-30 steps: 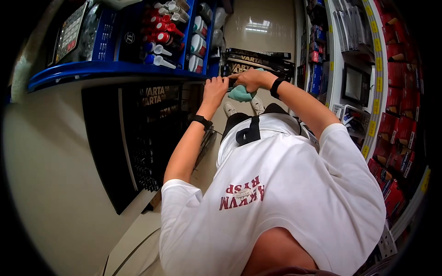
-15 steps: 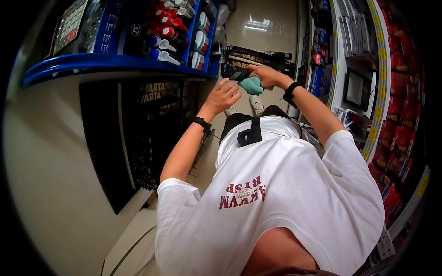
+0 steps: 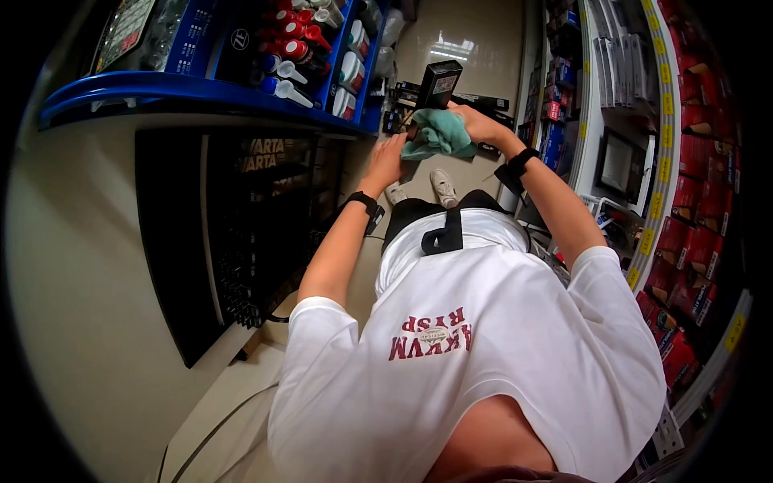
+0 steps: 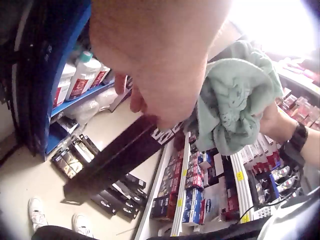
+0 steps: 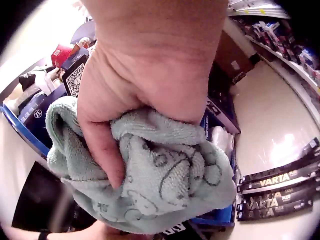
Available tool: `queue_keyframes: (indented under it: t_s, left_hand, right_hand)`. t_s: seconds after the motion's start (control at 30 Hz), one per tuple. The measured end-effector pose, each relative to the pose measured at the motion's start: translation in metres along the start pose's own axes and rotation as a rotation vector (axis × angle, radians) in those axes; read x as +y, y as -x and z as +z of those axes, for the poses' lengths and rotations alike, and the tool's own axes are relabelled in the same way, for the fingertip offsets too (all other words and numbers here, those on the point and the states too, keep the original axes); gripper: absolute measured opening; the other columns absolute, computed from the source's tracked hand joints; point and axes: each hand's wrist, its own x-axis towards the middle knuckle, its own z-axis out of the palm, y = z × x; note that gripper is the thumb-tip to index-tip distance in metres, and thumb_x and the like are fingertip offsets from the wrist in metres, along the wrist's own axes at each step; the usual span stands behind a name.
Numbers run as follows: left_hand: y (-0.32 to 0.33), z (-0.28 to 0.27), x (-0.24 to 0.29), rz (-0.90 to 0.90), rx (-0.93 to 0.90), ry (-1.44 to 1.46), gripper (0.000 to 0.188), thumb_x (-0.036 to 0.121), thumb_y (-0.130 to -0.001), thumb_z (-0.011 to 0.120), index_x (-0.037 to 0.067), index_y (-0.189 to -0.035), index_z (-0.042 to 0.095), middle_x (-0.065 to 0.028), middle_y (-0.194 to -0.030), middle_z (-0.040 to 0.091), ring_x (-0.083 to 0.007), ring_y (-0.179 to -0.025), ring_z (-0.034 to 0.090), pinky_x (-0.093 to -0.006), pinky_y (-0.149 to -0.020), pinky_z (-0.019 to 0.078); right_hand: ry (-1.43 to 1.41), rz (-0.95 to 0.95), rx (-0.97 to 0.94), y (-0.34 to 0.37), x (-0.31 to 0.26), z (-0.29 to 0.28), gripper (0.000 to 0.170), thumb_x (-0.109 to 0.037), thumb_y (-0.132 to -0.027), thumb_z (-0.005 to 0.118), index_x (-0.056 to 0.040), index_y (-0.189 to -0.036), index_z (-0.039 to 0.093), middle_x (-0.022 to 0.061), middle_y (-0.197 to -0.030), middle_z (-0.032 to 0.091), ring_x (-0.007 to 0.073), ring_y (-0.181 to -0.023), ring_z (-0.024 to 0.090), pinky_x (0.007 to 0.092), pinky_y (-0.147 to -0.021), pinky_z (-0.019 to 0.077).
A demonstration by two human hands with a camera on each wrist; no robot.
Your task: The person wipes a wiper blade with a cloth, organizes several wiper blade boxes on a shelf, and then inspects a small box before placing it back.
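Note:
My left hand (image 3: 386,161) grips a long black box-like strip (image 4: 110,162) with white lettering at its upper end. In the head view one end of the strip shows a small printed label, beyond the cloth. A crumpled green terry cloth (image 5: 150,175) with dark curly lines is bunched in my right hand (image 3: 483,127), thumb pressed over it. The cloth (image 3: 441,135) lies between the two hands, against the near side of the strip. Part of the left hand's fingers is hidden behind the strip.
Several black VARTA strips (image 5: 272,200) lie on the floor beyond my feet. At the left stands a blue shelf (image 3: 201,87) with bottles, above a black rack (image 3: 173,249). Shelves of red boxes (image 3: 700,225) line the right side. A shoe (image 3: 443,187) shows below the hands.
Half a second ago the left hand was apart from the cloth, fingers loosely bent. Now it holds the black strip, raised and turned up, and the cloth has come against it.

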Motion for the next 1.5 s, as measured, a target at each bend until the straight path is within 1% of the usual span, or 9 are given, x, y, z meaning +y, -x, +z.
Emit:
queue_keyframes:
  t_s: [0.27, 0.37, 0.43, 0.53, 0.73, 0.8, 0.97, 1.3, 1.5]
  left_hand:
    - [-0.004, 0.001, 0.002, -0.084, -0.026, 0.426, 0.045, 0.006, -0.084, 0.064, 0.001, -0.123, 0.041, -0.0261, -0.1, 0.064, -0.0495, -0.097, 0.057, -0.0481, -0.078, 0.0482]
    - [0.0, -0.005, 0.012, -0.138, -0.077, 0.355, 0.046, 0.008, -0.086, 0.063, 0.001, -0.124, 0.038, -0.0279, -0.1, 0.063, -0.0499, -0.098, 0.056, -0.0488, -0.078, 0.0474]
    - [0.003, -0.003, 0.016, -0.365, -0.092, 0.394, 0.046, 0.012, -0.087, 0.062, 0.001, -0.125, 0.038, -0.0298, -0.1, 0.062, -0.0518, -0.098, 0.055, -0.0486, -0.078, 0.0471]
    - [0.012, 0.002, 0.016, -0.261, 0.003, 0.366, 0.04, 0.012, -0.087, 0.06, 0.003, -0.119, 0.04, -0.0288, -0.1, 0.06, -0.0497, -0.096, 0.055, -0.0519, -0.078, 0.0453]
    - [0.027, 0.003, 0.016, -0.229, 0.013, 0.22, 0.05, 0.012, -0.085, 0.06, 0.004, -0.129, 0.038, -0.0255, -0.114, 0.058, -0.0474, -0.101, 0.056, -0.05, -0.084, 0.0468]
    - [0.028, 0.002, 0.022, -0.262, -0.015, 0.177, 0.049, 0.013, -0.085, 0.06, 0.004, -0.128, 0.039, -0.024, -0.115, 0.058, -0.0467, -0.101, 0.056, -0.05, -0.084, 0.0471]
    - [0.026, 0.004, 0.029, -0.286, -0.08, 0.033, 0.047, 0.017, -0.085, 0.056, 0.006, -0.128, 0.04, -0.0214, -0.111, 0.059, -0.0442, -0.097, 0.059, -0.0512, -0.08, 0.0483]
    - [0.029, 0.0, 0.028, -0.264, -0.149, -0.136, 0.042, 0.02, -0.083, 0.057, 0.006, -0.122, 0.045, -0.0191, -0.097, 0.064, -0.0421, -0.087, 0.063, -0.052, -0.073, 0.05]
    - [0.034, -0.008, 0.029, -0.248, -0.111, -0.17, 0.043, 0.019, -0.082, 0.058, 0.007, -0.123, 0.046, -0.0185, -0.093, 0.064, -0.0413, -0.083, 0.064, -0.0516, -0.07, 0.0506]
  right_hand:
    - [-0.149, 0.069, -0.004, 0.004, 0.008, 0.002, 0.037, -0.021, -0.069, 0.074, 0.0008, -0.096, 0.059, 0.0153, -0.093, 0.055, 0.0275, -0.089, 0.047, 0.0394, -0.083, 0.0409]
    - [0.1, 0.057, -0.043, 0.008, 0.018, 0.001, 0.049, -0.014, -0.063, 0.077, -0.0016, -0.108, 0.061, 0.0147, -0.101, 0.057, 0.0296, -0.1, 0.05, 0.0391, -0.091, 0.0422]
    - [0.131, 0.046, 0.162, 0.016, 0.013, 0.004, 0.068, -0.006, -0.058, 0.078, -0.0052, -0.124, 0.058, 0.0142, -0.115, 0.058, 0.0322, -0.114, 0.051, 0.0377, -0.102, 0.0402]
    - [0.069, 0.285, 0.315, 0.031, 0.015, -0.006, 0.079, -0.003, -0.057, 0.078, -0.0064, -0.132, 0.053, 0.014, -0.126, 0.056, 0.0318, -0.124, 0.049, 0.0357, -0.108, 0.0363]
    - [-0.018, 0.318, 0.618, 0.038, -0.008, -0.028, 0.08, -0.001, -0.062, 0.075, -0.0051, -0.135, 0.044, 0.0172, -0.126, 0.057, 0.0317, -0.116, 0.057, 0.034, -0.103, 0.0407]
    - [0.341, 0.244, 0.755, 0.035, -0.012, -0.032, 0.082, -0.001, -0.063, 0.075, -0.0047, -0.137, 0.039, 0.0182, -0.127, 0.055, 0.0318, -0.12, 0.054, 0.0339, -0.104, 0.0393]
    - [0.765, 0.18, 0.392, 0.02, -0.038, -0.004, 0.089, -0.007, -0.064, 0.078, -0.0081, -0.14, 0.032, 0.0197, -0.131, 0.047, 0.041, -0.118, 0.05, 0.0446, -0.097, 0.0458]
    - [0.74, 0.103, -0.13, 0.01, -0.028, 0.036, 0.094, -0.038, -0.075, 0.076, -0.0164, -0.151, 0.025, 0.0213, -0.149, 0.029, 0.0432, -0.124, 0.043, 0.0465, -0.098, 0.0468]
    - [0.838, -0.027, 0.045, 0.002, -0.034, 0.042, 0.06, -0.031, -0.088, 0.064, -0.0185, -0.14, 0.038, 0.019, -0.135, 0.045, 0.0386, -0.108, 0.056, 0.0437, -0.081, 0.0541]
